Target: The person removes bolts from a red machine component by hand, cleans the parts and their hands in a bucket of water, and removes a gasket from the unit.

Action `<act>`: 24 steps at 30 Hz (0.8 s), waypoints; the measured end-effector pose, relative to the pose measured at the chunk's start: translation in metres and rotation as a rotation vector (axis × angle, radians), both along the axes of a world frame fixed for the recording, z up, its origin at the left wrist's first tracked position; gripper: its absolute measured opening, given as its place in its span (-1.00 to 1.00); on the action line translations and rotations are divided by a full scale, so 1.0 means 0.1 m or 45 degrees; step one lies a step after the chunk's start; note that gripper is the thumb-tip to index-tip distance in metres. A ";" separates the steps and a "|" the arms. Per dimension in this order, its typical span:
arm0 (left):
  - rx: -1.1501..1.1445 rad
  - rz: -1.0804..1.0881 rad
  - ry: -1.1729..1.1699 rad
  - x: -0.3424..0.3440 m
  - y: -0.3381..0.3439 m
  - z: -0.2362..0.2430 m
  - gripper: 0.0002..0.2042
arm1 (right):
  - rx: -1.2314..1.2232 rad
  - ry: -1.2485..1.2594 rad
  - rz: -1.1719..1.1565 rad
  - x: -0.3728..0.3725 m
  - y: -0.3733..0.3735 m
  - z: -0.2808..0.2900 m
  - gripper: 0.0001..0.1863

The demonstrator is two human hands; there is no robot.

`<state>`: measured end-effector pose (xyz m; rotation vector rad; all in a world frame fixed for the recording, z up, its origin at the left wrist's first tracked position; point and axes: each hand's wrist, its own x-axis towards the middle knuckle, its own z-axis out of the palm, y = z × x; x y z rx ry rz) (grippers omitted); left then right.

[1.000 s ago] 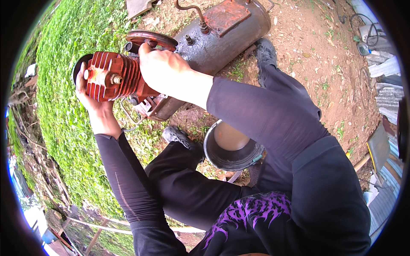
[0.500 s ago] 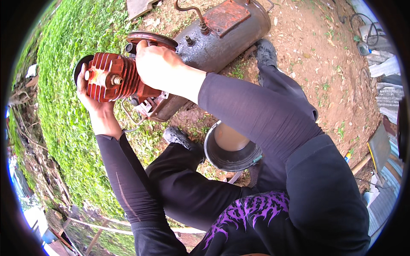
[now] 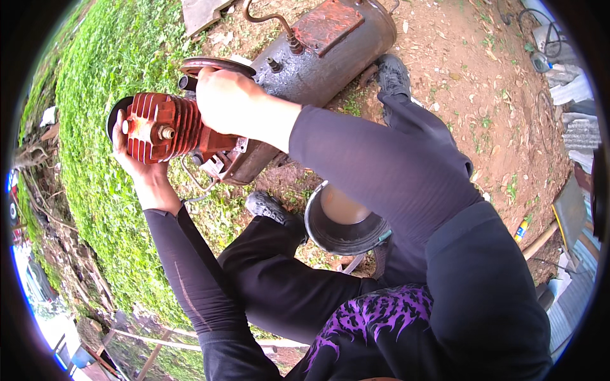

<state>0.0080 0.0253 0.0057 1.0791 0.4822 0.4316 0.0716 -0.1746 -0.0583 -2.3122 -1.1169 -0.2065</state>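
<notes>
A red, finned air compressor pump (image 3: 162,127) sits at the end of a grey, wet-looking air tank (image 3: 311,73). My left hand (image 3: 131,155) is wrapped round the outer end of the pump, beside a dark round part (image 3: 115,114). My right hand (image 3: 232,105) is closed against the pump body between the fins and the dark pulley wheel (image 3: 216,65). What its fingers grip is hidden behind the hand. A brass fitting (image 3: 166,133) stands out from the finned part.
A black bucket (image 3: 318,232) of brown water stands between my feet. A bent pipe (image 3: 267,16) and a rusty red plate (image 3: 327,28) are on the tank. Grass lies to the left, bare soil to the right. Corrugated sheets (image 3: 581,130) line the right edge.
The pump has tilted slightly downward in view, and my right hand has shifted a little left and down with it. Both hands keep their hold.
</notes>
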 end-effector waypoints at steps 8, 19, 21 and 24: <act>0.037 0.024 0.007 0.00 0.00 0.00 -0.68 | -0.175 -0.276 0.259 0.13 -0.28 -0.10 -0.77; 0.046 -0.022 -0.026 -0.02 0.13 -0.06 -0.67 | 0.064 0.096 0.064 0.07 -0.07 -0.09 -0.80; 0.034 0.033 0.009 0.00 0.08 -0.06 -0.67 | -0.008 0.430 0.141 0.21 -0.20 0.10 -0.80; 0.013 0.018 0.013 0.01 0.04 -0.01 -0.68 | -0.064 0.229 0.232 0.28 -0.31 0.08 -0.82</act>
